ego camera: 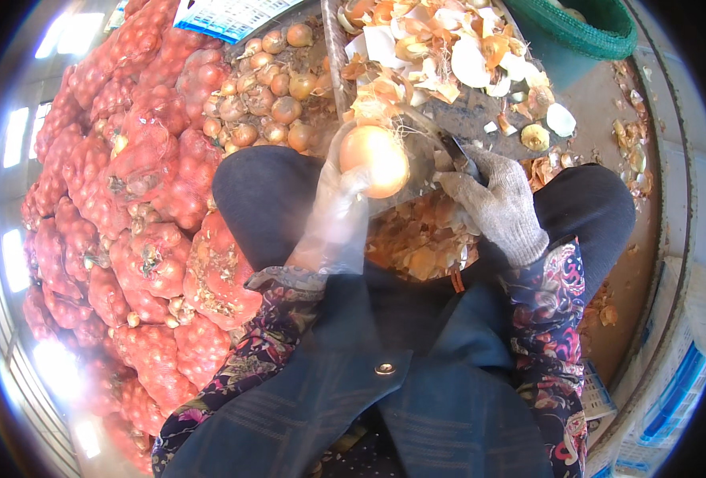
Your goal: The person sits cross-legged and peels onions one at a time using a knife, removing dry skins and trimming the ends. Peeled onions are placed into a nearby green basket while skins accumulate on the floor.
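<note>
Between my knees, my left hand (342, 194) in a pale glove grips a large yellow onion (375, 160), whose root hairs face up and to the right. The hand is partly blurred. A knife (457, 154) with a dark handle is held in my right hand (496, 200), which wears a grey knit glove. Its blade points up and left, close to the onion's root end; whether it touches cannot be told. Above the onion, a heap of onion skins and cut pieces (472, 60) covers part of a dark board (448, 119).
Whole onions (269, 101) lie loose on the left. Red mesh sacks of onions (144, 179) are piled beyond them. At the upper right stands a green mesh-rimmed container (615, 45). Skins (424, 239) lie below my hands. A white and blue crate (233, 18) is at the top.
</note>
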The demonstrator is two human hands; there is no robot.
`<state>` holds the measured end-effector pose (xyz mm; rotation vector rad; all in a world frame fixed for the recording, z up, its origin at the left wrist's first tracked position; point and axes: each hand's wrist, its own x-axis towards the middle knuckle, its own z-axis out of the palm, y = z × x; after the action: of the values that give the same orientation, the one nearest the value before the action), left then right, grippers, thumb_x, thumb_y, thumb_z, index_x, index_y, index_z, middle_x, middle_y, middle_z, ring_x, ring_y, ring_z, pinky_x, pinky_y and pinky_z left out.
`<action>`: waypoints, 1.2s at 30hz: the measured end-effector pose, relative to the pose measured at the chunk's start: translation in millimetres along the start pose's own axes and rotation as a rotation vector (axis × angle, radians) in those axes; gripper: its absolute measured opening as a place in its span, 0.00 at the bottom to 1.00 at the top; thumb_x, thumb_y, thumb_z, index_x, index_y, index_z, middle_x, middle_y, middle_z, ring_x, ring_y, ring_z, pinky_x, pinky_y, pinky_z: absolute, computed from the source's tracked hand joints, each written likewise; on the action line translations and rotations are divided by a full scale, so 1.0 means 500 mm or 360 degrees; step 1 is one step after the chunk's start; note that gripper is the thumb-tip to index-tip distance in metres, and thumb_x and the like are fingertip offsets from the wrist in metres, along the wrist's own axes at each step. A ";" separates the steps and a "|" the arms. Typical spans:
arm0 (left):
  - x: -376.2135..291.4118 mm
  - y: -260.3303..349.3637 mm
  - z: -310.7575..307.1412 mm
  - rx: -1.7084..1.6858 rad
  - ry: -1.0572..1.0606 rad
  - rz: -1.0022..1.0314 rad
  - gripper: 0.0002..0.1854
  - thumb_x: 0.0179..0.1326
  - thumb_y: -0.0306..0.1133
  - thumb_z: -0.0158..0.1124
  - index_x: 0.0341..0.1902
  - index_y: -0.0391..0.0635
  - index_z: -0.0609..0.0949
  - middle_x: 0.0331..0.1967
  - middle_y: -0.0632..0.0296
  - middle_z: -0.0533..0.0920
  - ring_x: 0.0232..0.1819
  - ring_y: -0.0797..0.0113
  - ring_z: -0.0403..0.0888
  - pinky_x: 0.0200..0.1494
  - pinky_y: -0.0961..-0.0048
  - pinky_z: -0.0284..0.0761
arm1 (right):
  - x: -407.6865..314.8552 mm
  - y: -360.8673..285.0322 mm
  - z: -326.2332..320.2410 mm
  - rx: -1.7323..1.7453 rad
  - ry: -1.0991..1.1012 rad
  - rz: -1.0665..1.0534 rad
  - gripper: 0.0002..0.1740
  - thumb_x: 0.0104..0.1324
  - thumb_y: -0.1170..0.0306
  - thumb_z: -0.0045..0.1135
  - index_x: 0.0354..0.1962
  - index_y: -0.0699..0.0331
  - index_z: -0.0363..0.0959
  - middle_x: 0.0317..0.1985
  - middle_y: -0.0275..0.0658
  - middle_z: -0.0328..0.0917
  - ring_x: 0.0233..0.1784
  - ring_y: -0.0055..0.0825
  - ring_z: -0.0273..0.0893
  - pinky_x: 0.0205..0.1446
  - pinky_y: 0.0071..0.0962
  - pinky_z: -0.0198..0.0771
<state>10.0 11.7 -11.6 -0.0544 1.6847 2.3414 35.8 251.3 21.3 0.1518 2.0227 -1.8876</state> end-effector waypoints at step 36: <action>0.017 0.009 -0.027 0.0381 0.0090 0.0077 0.35 0.64 0.51 0.67 0.65 0.36 0.76 0.54 0.54 0.84 0.53 0.62 0.85 0.57 0.65 0.81 | 0.067 0.066 0.029 -0.1629 -0.0075 -0.0271 0.15 0.65 0.61 0.62 0.47 0.57 0.82 0.36 0.48 0.86 0.42 0.51 0.85 0.45 0.49 0.79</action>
<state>-0.9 -0.5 -13.4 -0.0356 2.0024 2.1720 18.3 234.4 -21.5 -0.3363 2.7340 -0.7089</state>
